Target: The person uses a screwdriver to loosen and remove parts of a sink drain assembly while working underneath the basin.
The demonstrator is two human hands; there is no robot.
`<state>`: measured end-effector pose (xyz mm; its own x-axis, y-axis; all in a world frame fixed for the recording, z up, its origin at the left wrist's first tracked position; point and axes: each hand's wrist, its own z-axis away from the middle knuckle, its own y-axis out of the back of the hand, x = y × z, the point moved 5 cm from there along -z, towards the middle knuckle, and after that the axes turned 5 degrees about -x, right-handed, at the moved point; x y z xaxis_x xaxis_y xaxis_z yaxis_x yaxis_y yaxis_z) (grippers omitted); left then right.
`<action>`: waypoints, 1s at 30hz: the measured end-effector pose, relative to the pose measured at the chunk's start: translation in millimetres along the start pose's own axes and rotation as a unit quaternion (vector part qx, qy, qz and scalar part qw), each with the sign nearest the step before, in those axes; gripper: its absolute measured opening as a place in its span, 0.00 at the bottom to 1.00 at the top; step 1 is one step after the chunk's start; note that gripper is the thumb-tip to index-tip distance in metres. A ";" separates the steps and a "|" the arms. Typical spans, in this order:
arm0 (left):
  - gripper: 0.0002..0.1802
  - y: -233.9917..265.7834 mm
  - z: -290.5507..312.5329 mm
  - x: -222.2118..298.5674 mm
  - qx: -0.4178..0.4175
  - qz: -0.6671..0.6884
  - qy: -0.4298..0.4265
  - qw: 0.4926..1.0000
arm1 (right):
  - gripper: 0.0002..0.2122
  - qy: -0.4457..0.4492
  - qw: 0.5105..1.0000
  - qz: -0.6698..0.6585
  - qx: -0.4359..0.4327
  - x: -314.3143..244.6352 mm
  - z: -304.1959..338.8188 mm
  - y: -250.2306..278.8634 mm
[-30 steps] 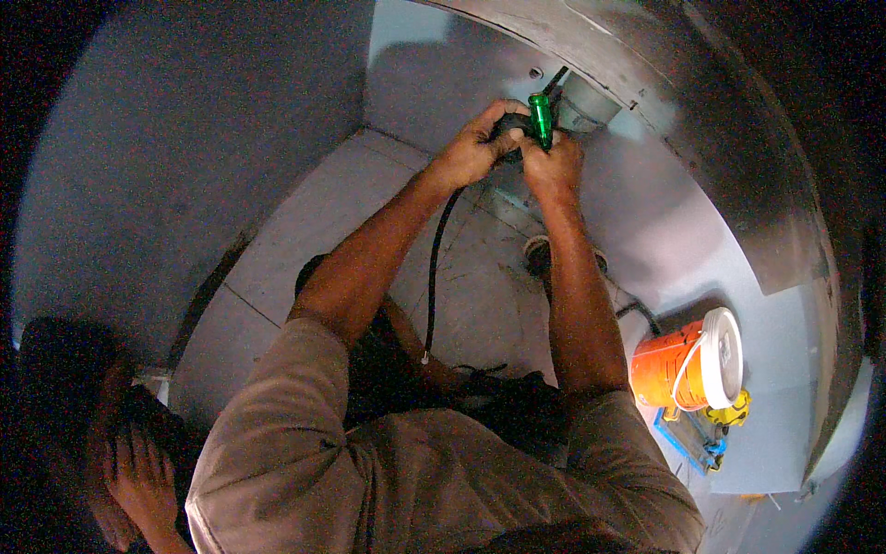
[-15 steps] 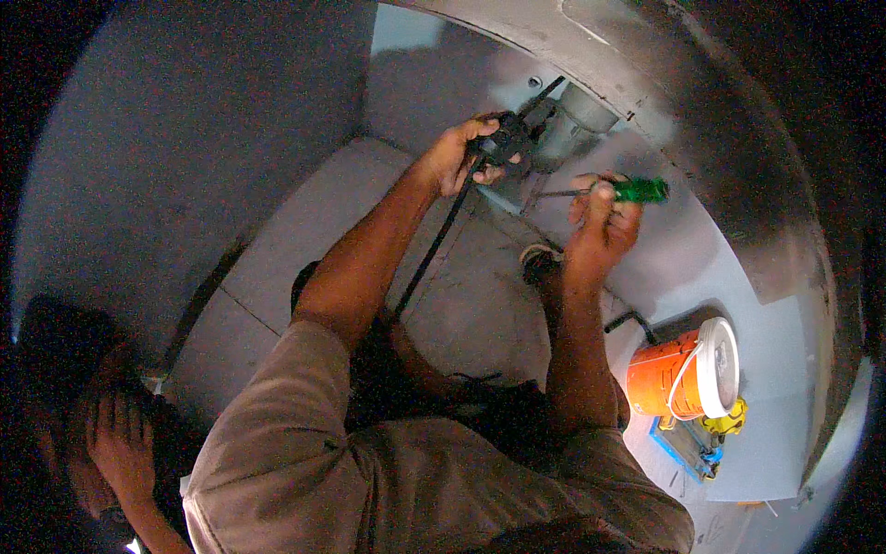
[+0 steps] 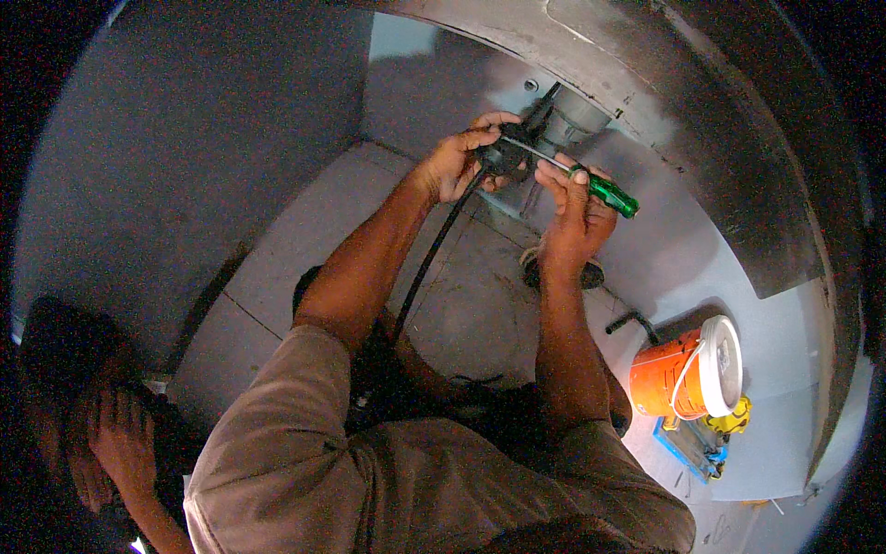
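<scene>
the screwdriver handle [image 3: 613,195] is right of the fitting [image 3: 499,159], the bucket [image 3: 663,377] right of both

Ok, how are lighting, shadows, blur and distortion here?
In the head view, corners are black and the left wall dim and grainy; the white bucket lid looks bright; a shadow falls behind the orange bucket; the green screwdriver reads clearly; the brownish panel bows along the fisheye rim.

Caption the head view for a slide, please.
Left hand holds a rounded black fitting; right hand, a green-handled metal screwdriver.
</scene>
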<state>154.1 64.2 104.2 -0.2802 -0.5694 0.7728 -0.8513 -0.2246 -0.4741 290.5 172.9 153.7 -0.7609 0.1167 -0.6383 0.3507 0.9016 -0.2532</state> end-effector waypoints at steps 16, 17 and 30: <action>0.24 4.2 0.8 -9.8 0.093 -0.039 0.003 0.995 | 0.12 -0.015 0.997 -0.075 0.027 -8.4 -6.1 1.5; 0.19 3.6 1.1 -9.5 0.091 -0.031 0.003 0.995 | 0.13 -0.043 0.997 -0.055 0.035 -5.0 -5.5 5.9; 0.16 7.1 -2.0 -4.0 0.111 -0.074 -0.024 0.991 | 0.13 0.058 0.974 0.211 0.064 -17.5 -2.2 29.9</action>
<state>148.3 66.5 98.6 -0.1338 -0.5522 0.8229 -0.7610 -0.4746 -0.4422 313.1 198.7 159.0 -0.5885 0.5179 -0.6208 0.7046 0.7051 -0.0797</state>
